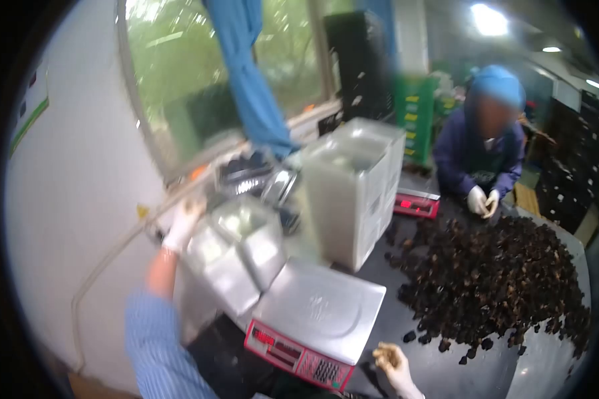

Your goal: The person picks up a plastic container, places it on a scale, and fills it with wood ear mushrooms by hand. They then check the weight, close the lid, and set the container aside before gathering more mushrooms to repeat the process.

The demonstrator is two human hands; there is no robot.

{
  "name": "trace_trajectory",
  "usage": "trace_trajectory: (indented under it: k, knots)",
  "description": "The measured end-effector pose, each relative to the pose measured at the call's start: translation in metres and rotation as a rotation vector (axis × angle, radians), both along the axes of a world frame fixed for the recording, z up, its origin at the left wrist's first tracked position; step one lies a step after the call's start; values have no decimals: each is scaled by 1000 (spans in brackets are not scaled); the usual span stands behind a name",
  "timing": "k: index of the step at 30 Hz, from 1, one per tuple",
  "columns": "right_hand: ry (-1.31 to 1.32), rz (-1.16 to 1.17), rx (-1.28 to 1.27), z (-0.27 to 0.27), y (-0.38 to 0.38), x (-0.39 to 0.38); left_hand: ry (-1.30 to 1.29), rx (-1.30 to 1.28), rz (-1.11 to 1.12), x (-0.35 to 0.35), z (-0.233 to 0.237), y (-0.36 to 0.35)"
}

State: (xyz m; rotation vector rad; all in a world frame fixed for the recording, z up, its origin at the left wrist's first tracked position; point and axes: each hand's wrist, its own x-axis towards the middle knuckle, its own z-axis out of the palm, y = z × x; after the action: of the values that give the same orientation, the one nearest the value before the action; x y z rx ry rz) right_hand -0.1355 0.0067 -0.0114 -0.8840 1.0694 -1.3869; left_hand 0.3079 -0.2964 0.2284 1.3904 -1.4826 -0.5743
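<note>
My left hand (186, 223), in a white glove, reaches to the far side of stacked clear plastic containers (223, 266) by the wall; its fingers are blurred. My right hand (391, 362), gloved and stained at the fingertips, is beside the right corner of a red scale (316, 309), fingers curled, and whether anything is in them cannot be made out. Nothing lies on the scale's metal plate. Right of it, a large heap of dark, crumpled pieces (492, 279) spreads over the dark table (439, 376).
A tall stack of clear containers (353, 193) stands behind the scale. Black trays (246, 173) lie below the window. Across the table a co-worker (482, 146) in a blue cap has both gloved hands together, near a second red scale (416, 203). Green crates (416, 120) stand behind.
</note>
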Motion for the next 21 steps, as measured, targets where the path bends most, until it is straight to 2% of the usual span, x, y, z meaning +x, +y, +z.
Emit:
trace_trajectory:
  k: [1,2,3,4,6,7,8,9,12,15,17,18,19,21]
  knots:
    - [16,-77,-4,-28,-1,-8,-376,-16,86,38,-30,-30]
    - [100,-141,-28,-40,-1,-1,-659,-307,67,58,-53,-38]
    - [211,-247,-111,-51,-4,-1,-895,-143,101,55,-44,-23]
    - [174,-239,-30,-63,-8,-2,-978,-215,12,60,-43,-16]
    - [81,-176,138,-96,-15,-11,-1194,8,357,65,-54,-20]
    - [27,-111,226,-126,-13,-12,-1194,-64,376,85,-62,-33]
    - [70,55,183,-207,-29,-17,-1131,-21,357,86,-55,-32]
    - [451,-242,6,-50,21,-13,-1056,27,345,82,-50,-32]
    - [491,-279,54,-62,29,-14,-1095,-299,417,125,-76,-67]
    - [568,-312,66,-91,36,-13,-1311,-12,468,137,-92,-77]
    - [655,-346,78,-109,43,-14,-1184,-146,561,148,-100,-84]
    - [816,-423,-210,-125,38,-16,-1119,-213,609,152,-100,-84]
    - [834,-414,-206,-140,40,-14,-1027,-257,621,160,-98,-81]
    - [873,-394,-202,-144,41,-13,-722,-362,563,130,-83,-53]
